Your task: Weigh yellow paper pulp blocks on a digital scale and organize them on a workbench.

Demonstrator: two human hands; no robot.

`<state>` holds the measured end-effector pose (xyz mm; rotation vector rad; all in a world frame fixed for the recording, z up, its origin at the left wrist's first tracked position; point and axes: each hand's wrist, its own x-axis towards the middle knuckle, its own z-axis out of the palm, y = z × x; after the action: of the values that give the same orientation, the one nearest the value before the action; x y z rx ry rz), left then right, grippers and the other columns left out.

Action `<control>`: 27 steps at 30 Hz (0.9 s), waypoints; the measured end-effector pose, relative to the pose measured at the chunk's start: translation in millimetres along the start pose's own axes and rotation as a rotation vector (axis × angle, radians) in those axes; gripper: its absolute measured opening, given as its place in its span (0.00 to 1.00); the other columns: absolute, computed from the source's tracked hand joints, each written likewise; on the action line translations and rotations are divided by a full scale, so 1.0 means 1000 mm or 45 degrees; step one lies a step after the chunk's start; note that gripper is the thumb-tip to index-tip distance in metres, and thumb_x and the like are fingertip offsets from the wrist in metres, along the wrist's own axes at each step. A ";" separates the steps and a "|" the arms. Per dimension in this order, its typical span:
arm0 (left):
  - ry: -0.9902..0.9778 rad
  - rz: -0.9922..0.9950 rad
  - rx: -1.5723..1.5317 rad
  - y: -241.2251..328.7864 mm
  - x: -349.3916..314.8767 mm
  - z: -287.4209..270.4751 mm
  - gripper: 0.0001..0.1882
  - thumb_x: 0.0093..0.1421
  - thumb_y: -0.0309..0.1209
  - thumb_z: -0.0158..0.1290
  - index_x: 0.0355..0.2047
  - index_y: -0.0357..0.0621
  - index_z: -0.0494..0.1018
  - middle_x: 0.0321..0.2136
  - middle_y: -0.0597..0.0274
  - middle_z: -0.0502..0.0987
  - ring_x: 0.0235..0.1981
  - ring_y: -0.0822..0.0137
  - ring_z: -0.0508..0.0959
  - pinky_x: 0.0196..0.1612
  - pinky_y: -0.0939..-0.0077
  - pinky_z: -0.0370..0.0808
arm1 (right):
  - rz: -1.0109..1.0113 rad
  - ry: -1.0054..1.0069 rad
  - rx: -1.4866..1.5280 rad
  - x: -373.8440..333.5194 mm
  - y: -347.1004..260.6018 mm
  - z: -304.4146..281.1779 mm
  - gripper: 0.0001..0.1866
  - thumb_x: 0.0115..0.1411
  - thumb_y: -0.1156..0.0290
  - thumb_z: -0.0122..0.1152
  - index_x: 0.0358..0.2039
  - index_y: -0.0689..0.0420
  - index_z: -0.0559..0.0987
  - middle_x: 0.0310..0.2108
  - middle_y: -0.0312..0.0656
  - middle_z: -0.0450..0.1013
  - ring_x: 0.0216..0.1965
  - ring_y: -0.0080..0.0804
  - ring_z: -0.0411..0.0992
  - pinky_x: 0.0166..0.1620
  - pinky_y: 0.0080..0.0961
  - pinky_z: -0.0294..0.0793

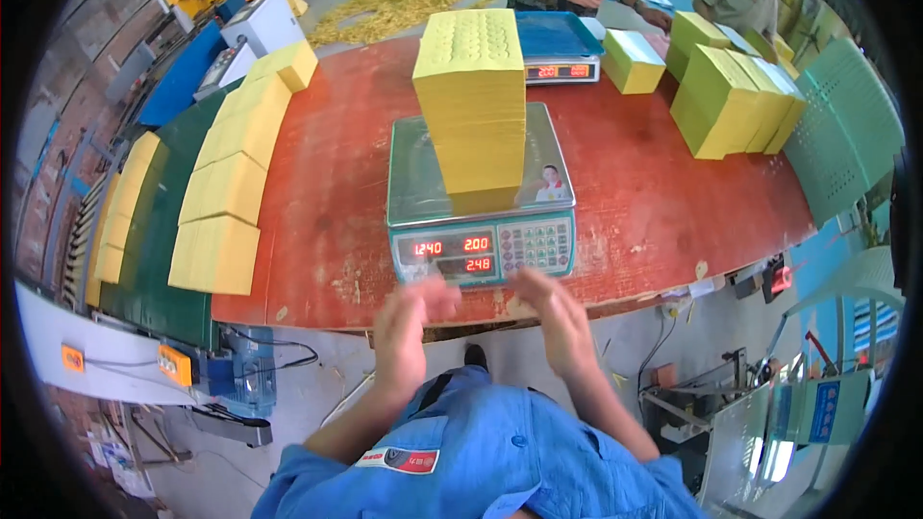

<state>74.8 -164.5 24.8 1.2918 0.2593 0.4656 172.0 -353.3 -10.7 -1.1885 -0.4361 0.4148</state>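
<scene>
A tall stack of yellow paper (478, 120) stands upright on the metal pan of a digital scale (409, 173), its top sheet marked with curved embossed rows. Red digits glow on the scale's front panel, beside a keypad. My left hand (408, 322) hovers before the panel's left part, fingers extended and nothing held. Opposite it, my right hand (558, 319) is raised near the keypad, fingers stretched out, palm facing inward. Both hands are apart from the paper; whether the fingertips touch the scale's front edge I cannot tell.
The scale rests on a red table (327, 173). Yellow paper stacks (226, 183) line the left, by a green conveyor belt (144, 240). More yellow blocks (721, 101) stand right, near a green perforated chair (846, 125). Behind is another scale (558, 38); two people work at the far side.
</scene>
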 end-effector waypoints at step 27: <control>0.228 -0.076 0.030 -0.015 -0.186 0.047 0.13 0.68 0.30 0.43 0.37 0.35 0.75 0.30 0.55 0.79 0.31 0.69 0.78 0.39 0.76 0.75 | 0.642 0.170 0.263 -0.225 0.001 -0.039 0.17 0.67 0.68 0.48 0.50 0.66 0.74 0.40 0.47 0.77 0.41 0.37 0.77 0.47 0.32 0.75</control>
<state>-65.7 -295.7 9.7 1.2632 0.4534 0.5298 2.7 -501.5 -47.4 -1.1090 0.0312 0.7893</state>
